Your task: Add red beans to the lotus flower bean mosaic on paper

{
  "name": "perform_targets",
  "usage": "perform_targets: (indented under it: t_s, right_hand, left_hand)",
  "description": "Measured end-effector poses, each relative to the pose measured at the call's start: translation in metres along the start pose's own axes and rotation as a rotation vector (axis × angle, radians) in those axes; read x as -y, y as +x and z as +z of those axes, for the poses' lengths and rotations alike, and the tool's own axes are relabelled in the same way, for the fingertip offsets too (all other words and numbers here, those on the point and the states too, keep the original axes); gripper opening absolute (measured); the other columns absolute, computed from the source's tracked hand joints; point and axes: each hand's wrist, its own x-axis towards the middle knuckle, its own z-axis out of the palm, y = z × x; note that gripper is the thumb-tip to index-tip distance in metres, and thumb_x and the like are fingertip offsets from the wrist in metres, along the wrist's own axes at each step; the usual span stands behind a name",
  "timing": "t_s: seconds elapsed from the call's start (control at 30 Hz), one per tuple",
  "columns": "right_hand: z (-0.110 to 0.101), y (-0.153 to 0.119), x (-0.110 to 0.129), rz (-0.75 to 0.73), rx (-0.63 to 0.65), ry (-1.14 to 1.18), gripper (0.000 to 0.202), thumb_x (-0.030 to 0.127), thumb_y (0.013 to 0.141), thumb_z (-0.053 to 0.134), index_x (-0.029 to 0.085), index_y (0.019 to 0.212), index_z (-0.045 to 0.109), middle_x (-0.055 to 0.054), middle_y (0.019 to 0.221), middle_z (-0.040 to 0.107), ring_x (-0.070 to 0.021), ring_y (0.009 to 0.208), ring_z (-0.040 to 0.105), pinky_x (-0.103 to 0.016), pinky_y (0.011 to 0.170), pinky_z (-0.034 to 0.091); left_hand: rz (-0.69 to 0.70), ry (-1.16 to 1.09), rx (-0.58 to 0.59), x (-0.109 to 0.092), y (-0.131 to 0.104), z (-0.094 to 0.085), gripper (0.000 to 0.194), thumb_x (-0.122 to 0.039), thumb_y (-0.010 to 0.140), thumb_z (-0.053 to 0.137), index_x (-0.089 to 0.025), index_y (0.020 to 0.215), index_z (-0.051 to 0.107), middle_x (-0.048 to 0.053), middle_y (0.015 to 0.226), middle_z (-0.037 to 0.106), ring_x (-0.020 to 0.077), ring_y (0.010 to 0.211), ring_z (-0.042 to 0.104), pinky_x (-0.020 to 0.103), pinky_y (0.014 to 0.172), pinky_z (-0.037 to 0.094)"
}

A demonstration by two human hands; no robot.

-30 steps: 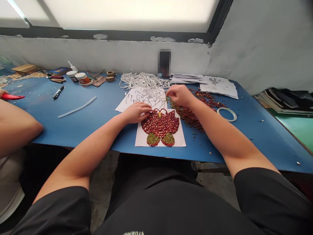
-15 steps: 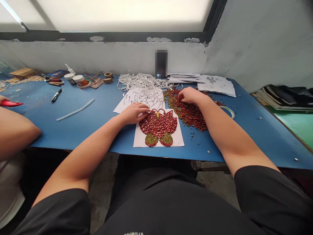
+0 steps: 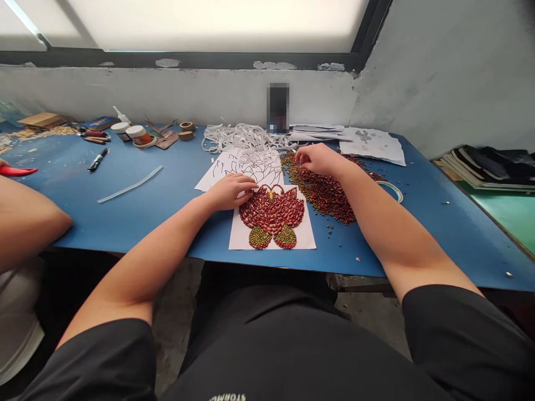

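Note:
A bean picture [image 3: 271, 214], a flower of red beans with two green-bean leaves, lies on white paper [image 3: 307, 240] before me. At its upper left edge rests my left hand [image 3: 236, 191], palm down and fingers stretched out. My right hand [image 3: 315, 159] is over the far left side of a loose pile of red and green beans [image 3: 330, 195]. Its fingers are bent together in a pinch; whatever is between the tips is hidden. Behind the picture, partly under my left hand, lies a sheet with a line-drawn flower [image 3: 251, 167].
White paper strips [image 3: 238, 136] are heaped at the back, beside a dark blurred upright object [image 3: 278, 108]. Torn white sheets [image 3: 371, 145] and a tape roll [image 3: 390, 190] lie right. Leftward are jars [image 3: 137, 133], a marker [image 3: 98, 160], a clear strip [image 3: 131, 184] and another person's arm [image 3: 29, 217].
My right hand has lifted slightly and moved left across the bean pile, fingers still bent together. My left hand keeps its place on the paper. The whole view has shifted a little.

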Motion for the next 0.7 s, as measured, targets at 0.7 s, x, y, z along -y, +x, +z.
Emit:
perform_targets:
  t_s: [0.7]
  right_hand:
    - [0.061,-0.003,0.084,-0.304,-0.019,0.196,0.017,0.014,0.091,0.062,0.02,0.086,0.077,-0.004,0.091,0.08,-0.0168,0.084,0.067,-0.032,0.084,0.049]
  left_hand:
    - [0.016,0.001,0.066,-0.004,0.001,0.008,0.042,-0.039,0.11,0.051,-0.034,0.148,0.066,0.011,0.151,0.066,0.0293,0.13,0.063,0.051,0.114,0.047]
